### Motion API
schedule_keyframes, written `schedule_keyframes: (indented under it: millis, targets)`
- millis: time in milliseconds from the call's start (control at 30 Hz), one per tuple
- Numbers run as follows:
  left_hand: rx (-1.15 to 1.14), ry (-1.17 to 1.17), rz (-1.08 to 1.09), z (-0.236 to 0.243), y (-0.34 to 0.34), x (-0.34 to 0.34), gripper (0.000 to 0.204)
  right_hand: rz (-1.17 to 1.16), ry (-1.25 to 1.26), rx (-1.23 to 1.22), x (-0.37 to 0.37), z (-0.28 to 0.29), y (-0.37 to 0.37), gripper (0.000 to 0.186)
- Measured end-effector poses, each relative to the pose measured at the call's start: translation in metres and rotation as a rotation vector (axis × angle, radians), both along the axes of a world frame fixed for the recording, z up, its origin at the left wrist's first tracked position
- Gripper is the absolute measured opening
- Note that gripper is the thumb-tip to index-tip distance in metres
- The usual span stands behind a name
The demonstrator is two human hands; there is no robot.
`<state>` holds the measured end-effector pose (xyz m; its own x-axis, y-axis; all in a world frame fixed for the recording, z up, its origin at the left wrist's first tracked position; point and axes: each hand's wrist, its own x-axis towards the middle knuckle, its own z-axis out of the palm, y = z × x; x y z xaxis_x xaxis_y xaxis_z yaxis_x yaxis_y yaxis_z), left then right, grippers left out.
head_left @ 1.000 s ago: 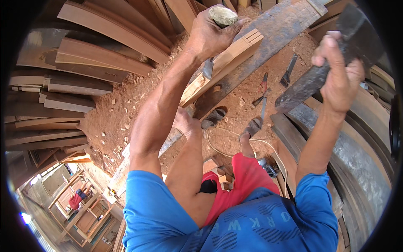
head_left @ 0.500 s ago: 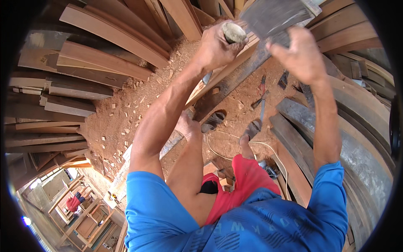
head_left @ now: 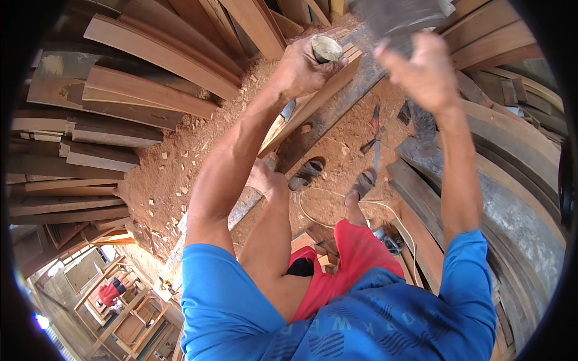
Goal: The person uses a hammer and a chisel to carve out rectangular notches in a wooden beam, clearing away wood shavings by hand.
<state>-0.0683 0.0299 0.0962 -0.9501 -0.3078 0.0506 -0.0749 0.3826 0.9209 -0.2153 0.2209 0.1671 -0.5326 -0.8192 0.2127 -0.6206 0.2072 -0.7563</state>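
Observation:
In my left hand [head_left: 295, 71] is a chisel, its round, worn wooden butt [head_left: 326, 49] facing up. Below the fist its metal blade [head_left: 288, 109] shows beside a pale wooden beam [head_left: 318, 112]. My right hand [head_left: 426, 75] grips a dark, blocky mallet [head_left: 402, 17], blurred by motion and partly cut off by the upper edge. A gap separates the mallet from the chisel butt. The beam lies along a dark plank [head_left: 340, 123]. The blade's tip is hard to make out against the beam.
Stacked boards [head_left: 162, 54] line the left, and curved planks [head_left: 512, 204] fill the right. Chips and sawdust [head_left: 174, 162] cover the floor. Red-handled pliers [head_left: 376, 119], a long metal tool [head_left: 376, 157] and a pale cord [head_left: 385, 207] lie near my feet. Another person [head_left: 109, 293] is far off at lower left.
My left hand and the chisel have shifted slightly left and nearer. The right hand with the mallet has moved a little left and up. Both grips look unchanged.

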Motion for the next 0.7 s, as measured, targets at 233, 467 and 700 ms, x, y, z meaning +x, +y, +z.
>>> schedule_keyframes:
  millis: [233,467,700]
  targets:
    - [-0.089,-0.031,0.033,-0.004,0.003,-0.007,0.031,-0.265,0.11,0.04,-0.041,-0.026,0.008,0.028]
    - [-0.217,0.01,-0.011,-0.005,0.001,-0.001,0.03,-0.157,0.129,-0.143,-0.022,-0.022,0.002,0.041]
    - [-0.154,-0.002,-0.026,-0.001,0.007,-0.006,0.03,-0.264,0.648,0.211,0.009,-0.054,-0.006,0.031]
